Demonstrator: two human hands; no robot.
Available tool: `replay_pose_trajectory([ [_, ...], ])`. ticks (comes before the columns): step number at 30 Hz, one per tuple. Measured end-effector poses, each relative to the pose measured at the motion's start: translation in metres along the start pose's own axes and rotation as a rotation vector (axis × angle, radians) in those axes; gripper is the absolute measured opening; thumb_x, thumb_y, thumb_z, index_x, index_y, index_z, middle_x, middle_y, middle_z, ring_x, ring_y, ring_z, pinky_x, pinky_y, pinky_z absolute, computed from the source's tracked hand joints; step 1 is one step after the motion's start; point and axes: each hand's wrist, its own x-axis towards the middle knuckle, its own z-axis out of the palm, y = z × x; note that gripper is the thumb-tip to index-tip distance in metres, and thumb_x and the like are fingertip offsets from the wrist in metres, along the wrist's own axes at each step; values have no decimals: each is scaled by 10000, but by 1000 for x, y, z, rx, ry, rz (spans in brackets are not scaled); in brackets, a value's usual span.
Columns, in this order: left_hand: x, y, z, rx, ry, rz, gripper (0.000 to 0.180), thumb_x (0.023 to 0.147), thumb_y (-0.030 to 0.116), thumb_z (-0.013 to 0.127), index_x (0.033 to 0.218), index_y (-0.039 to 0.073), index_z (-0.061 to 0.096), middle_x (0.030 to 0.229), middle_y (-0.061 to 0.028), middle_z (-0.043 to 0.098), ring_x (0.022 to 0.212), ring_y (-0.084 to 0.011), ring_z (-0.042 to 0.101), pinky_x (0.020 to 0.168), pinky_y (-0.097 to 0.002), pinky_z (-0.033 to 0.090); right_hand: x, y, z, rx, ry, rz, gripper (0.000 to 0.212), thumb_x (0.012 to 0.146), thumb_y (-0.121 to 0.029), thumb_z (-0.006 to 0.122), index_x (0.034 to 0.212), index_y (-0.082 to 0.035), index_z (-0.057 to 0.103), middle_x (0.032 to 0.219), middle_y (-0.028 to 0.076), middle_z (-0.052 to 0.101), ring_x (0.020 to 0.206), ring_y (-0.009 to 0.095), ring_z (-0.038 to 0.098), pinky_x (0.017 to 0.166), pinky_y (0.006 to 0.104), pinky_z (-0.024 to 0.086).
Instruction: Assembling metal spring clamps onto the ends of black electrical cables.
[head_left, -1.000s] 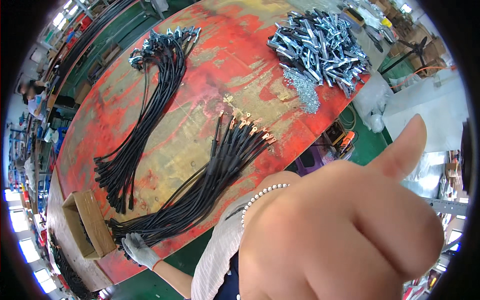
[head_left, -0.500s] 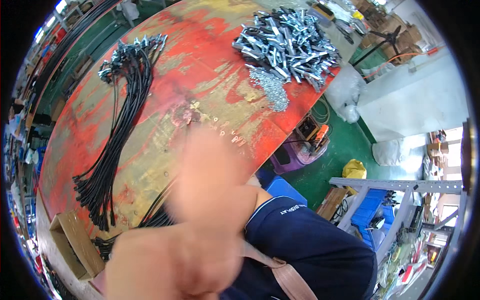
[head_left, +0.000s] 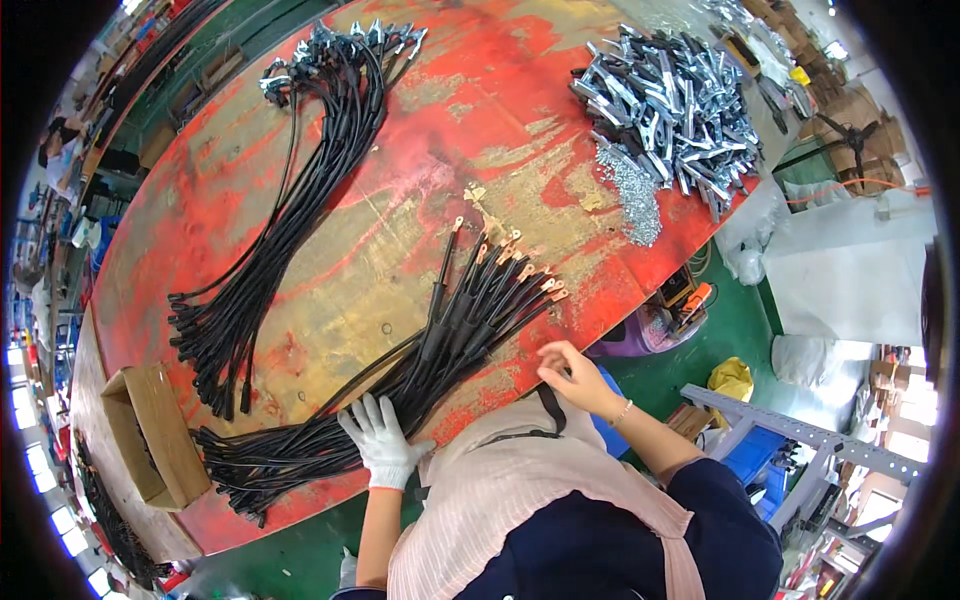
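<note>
My left hand (head_left: 382, 440), in a white glove with an orange cuff edge, lies with fingers spread on a bundle of black cables (head_left: 430, 365) near the front of the table. Copper ring lugs (head_left: 525, 268) tip the cables' far right ends; one cable sticks up a little apart from the others. Bare and wearing a bracelet, my right hand (head_left: 572, 378) hovers by the table's edge, right of the bundle. Its fingers are loosely bent and apart, and no object shows in them.
Another black cable bundle (head_left: 300, 230), with metal clamps at its far end, lies left. A heap of silver-and-black clamps (head_left: 675, 115) and a pile of small metal pieces (head_left: 635, 200) occupy the far right. An open cardboard box (head_left: 185, 440) stands front left; a metal frame (head_left: 800, 425) stands right.
Large, blurred bare skin close to the camera has gone from view, and my right hand now shows low by the table edge. My gloved left hand has come into sight. The view has shifted.
</note>
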Motion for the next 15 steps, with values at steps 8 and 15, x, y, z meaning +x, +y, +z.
replay_pose_trajectory([
  [8,99,29,-14,-161,-98,8,1151,513,552,841,1366,-56,365,1353,-281,432,1295,-447,361,1145,-546,197,23,6,-20,-148,-111,-67,323,926,-184,622,1224,-82,551,977,77,613,844,184,621,786,328,497],
  [15,103,23,27,-226,-110,141,908,623,438,809,1317,-14,436,1099,-238,559,992,-426,541,890,-524,437,59,36,-114,-302,-69,-67,322,906,-207,629,1203,-95,574,1031,96,628,893,246,624,839,386,476],
])
